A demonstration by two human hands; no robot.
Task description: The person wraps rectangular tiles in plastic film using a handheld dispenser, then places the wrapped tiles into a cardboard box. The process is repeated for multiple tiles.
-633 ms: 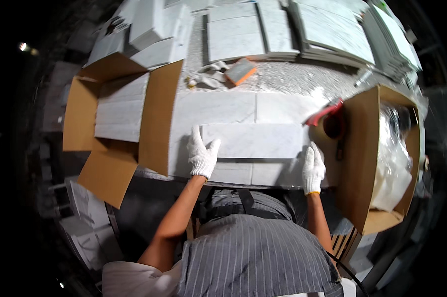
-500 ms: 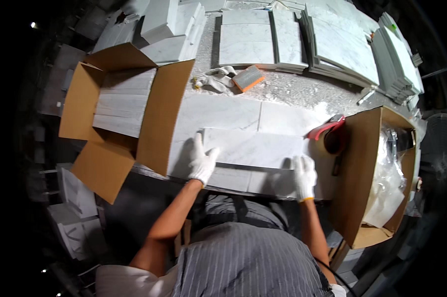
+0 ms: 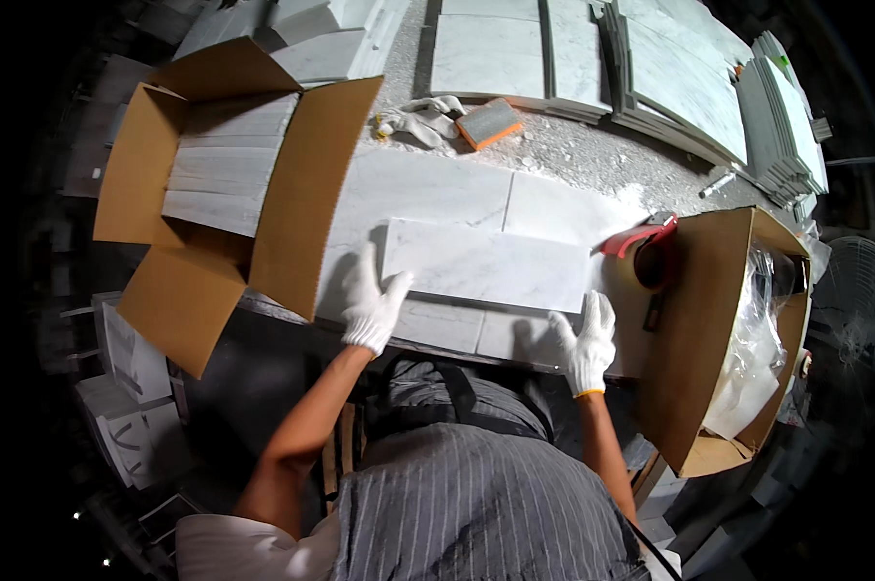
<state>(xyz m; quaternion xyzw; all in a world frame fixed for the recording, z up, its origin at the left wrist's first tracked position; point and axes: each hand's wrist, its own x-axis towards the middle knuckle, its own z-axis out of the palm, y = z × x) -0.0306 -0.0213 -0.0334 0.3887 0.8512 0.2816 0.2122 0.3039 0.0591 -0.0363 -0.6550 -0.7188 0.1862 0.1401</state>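
A long white marble tile (image 3: 486, 263) with faint grey veins lies flat on top of larger marble slabs (image 3: 428, 184) in front of me. My left hand (image 3: 372, 308), in a white knitted glove, is beside the tile's left end with fingers and thumb spread. The thumb tip is close to the lower left corner; whether it touches, I cannot tell. My right hand (image 3: 586, 345), gloved too, is at the lower right corner, thumb and fingers apart. Nothing is held in either hand.
An open carton (image 3: 297, 184) packed with tiles stands left. Another carton (image 3: 694, 339) with plastic wrap (image 3: 747, 339) is right, beside a red tape dispenser (image 3: 645, 247). Behind lie spare gloves (image 3: 423, 123), an orange-edged sanding block (image 3: 490, 123) and stacked marble tiles (image 3: 684, 82).
My right hand has drawn back from the tile's right end and its fingers have spread. My left hand has come slightly away from the left end. The whole view has shifted a little.
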